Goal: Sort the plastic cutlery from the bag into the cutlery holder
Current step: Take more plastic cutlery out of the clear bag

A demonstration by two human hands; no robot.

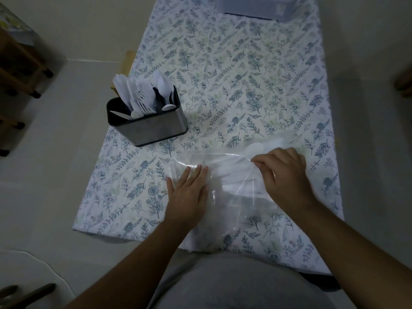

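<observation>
A clear plastic bag (231, 175) lies flat on the floral tablecloth near the front edge, with pale cutlery dimly showing at its right end. My left hand (189, 195) presses flat on the bag's left part, fingers straight. My right hand (283, 172) pinches the bag's plastic between thumb and fingers at its right part. A metal cutlery holder (153, 128) stands on the table to the left, behind the bag. It holds several white plastic knives, forks and spoons (145, 97) standing upright in separate compartments.
The table (223, 74) with its floral cloth runs away from me. A translucent plastic box (256, 5) sits at its far end. A wooden shelf (17, 70) stands on the floor at the left. Wooden chair parts show by the table's left edge.
</observation>
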